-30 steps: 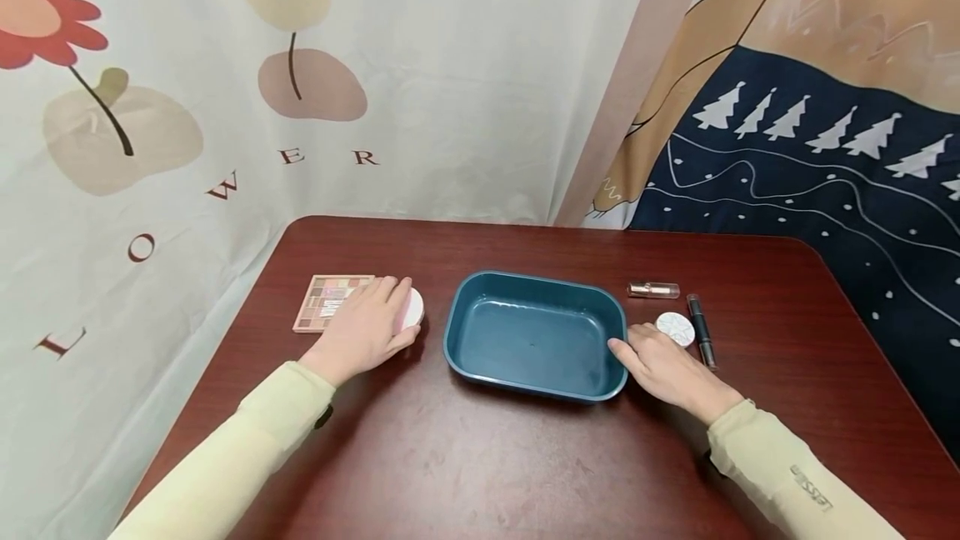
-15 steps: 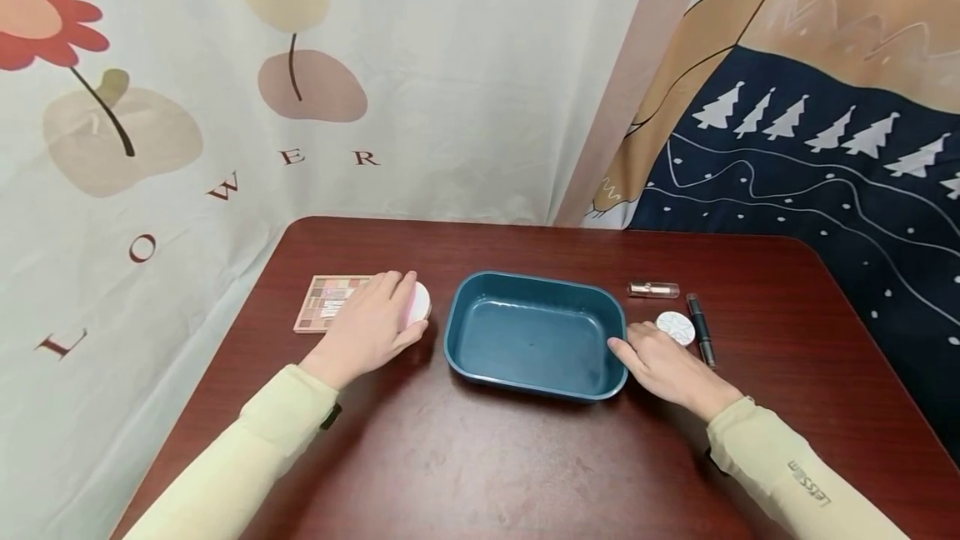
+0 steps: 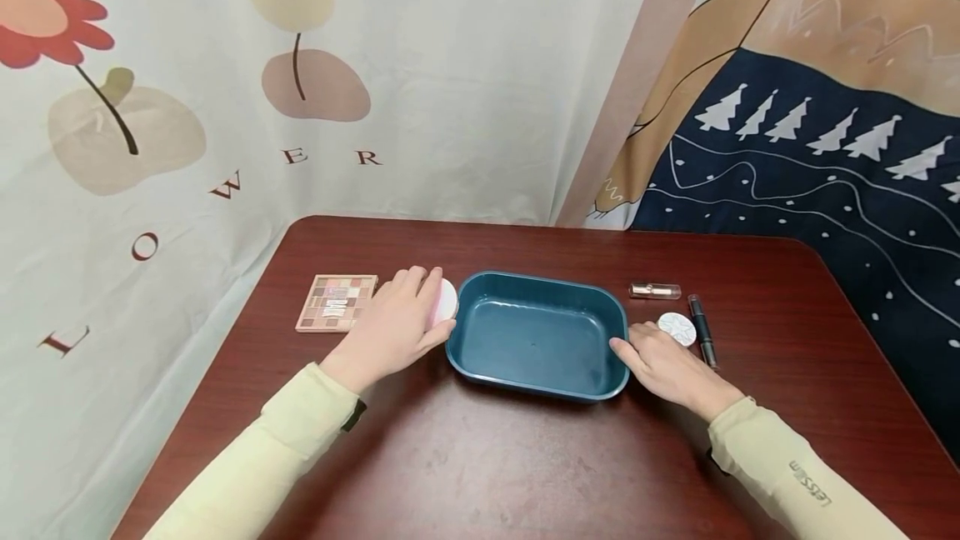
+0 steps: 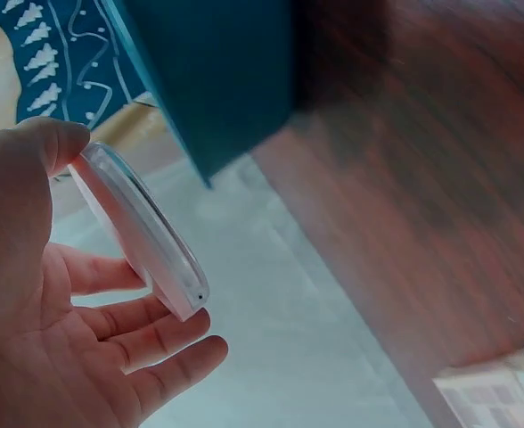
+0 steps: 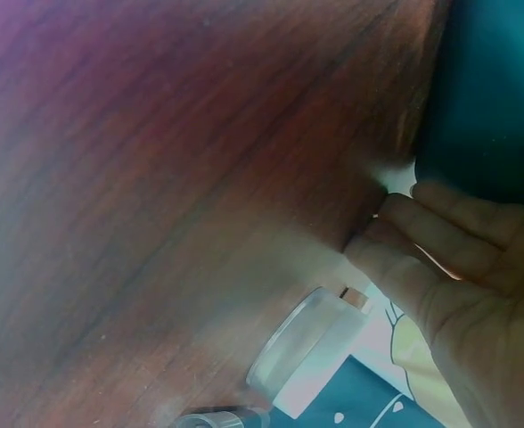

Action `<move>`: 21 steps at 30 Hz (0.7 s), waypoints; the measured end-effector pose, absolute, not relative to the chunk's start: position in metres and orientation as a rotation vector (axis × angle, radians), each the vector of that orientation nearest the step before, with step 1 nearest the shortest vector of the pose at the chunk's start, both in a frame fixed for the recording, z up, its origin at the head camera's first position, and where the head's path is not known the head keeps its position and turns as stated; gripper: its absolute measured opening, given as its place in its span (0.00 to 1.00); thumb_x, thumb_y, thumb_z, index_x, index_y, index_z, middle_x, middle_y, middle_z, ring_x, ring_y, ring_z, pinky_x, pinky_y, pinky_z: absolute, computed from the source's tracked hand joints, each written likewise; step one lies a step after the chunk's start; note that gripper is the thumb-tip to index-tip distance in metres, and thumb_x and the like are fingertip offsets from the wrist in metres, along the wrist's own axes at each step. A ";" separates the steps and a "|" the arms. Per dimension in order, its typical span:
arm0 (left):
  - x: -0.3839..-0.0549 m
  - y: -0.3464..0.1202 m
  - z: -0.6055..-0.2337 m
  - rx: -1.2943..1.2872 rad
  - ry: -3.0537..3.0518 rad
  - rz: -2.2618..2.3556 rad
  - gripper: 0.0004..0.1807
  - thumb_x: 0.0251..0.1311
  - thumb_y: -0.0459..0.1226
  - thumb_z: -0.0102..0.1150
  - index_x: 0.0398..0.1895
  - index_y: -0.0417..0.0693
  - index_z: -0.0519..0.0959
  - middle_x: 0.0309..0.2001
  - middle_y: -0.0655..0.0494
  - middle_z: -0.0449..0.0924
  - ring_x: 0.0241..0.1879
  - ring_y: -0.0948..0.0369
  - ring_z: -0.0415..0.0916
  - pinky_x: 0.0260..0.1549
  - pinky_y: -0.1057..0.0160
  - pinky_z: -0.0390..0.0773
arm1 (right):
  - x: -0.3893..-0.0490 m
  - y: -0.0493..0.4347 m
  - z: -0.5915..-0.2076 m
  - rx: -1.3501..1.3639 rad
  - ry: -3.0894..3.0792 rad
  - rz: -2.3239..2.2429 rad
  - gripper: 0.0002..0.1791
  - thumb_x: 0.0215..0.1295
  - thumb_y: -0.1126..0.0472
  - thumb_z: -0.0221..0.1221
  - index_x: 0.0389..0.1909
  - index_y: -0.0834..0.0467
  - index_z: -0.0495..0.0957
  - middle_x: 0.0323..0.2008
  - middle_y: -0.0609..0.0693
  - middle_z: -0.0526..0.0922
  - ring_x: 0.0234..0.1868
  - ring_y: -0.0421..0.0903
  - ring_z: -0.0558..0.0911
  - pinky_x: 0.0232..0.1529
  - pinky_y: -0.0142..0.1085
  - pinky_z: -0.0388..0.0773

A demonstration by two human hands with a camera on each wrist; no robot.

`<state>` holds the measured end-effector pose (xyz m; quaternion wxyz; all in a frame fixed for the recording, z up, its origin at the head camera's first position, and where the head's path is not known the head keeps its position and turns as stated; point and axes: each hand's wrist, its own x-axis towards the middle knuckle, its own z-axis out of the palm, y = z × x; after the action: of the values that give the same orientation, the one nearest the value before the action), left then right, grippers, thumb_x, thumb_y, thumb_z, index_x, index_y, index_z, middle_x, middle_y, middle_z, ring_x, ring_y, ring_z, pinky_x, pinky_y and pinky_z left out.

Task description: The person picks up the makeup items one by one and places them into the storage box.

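My left hand (image 3: 396, 317) pinches a round pink-and-white compact (image 3: 446, 304) at the left rim of a dark blue rectangular plastic tub (image 3: 536, 396). The left wrist view shows the compact (image 4: 142, 234) tilted on edge between thumb and fingers, off the table. On the tub's right side, my right hand (image 3: 671, 367) grips the rim, thumb at the inner side and fingers outside. Behind the left hand lies an eyeshadow palette (image 3: 335, 303). Just past the right hand sits a round white compact (image 3: 677, 329) with a star-like pattern.
A clear-cased lipstick (image 3: 655, 291) lies at the back right of the reddish-brown table (image 3: 495, 473). Next to it is a black two-ended makeup stick (image 3: 702, 332). Printed curtains (image 3: 465, 107) hang behind the table.
My left hand has moved right with the pink-and-white compact, from beside the palette to the tub's left rim. More of the palette shows. The right hand and the tub stay put.
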<state>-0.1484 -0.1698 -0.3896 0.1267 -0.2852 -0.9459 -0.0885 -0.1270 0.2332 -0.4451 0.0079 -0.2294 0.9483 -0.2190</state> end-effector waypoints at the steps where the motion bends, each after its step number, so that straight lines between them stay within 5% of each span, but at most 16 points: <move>1: -0.147 -0.167 -0.388 -0.843 -2.751 -0.266 0.41 0.64 0.52 0.65 0.67 0.27 0.69 0.53 0.35 0.76 0.49 0.42 0.74 0.48 0.45 0.79 | -0.127 0.233 -0.445 -0.719 2.965 -0.687 0.15 0.80 0.57 0.52 0.43 0.62 0.83 0.38 0.51 0.83 0.41 0.48 0.79 0.46 0.49 0.80; 21: -0.142 -0.117 -0.395 -1.079 -2.644 -0.217 0.36 0.62 0.52 0.67 0.60 0.30 0.74 0.44 0.43 0.77 0.41 0.50 0.74 0.42 0.54 0.80 | -0.128 0.234 -0.444 -0.776 2.984 -0.691 0.12 0.79 0.58 0.53 0.38 0.58 0.83 0.34 0.47 0.81 0.39 0.46 0.78 0.43 0.47 0.78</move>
<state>-0.1422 -0.1166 -0.3950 0.1382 -0.3732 -0.9143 -0.0751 -0.1278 0.2343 -0.4435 -0.0090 -0.2455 0.9443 -0.2188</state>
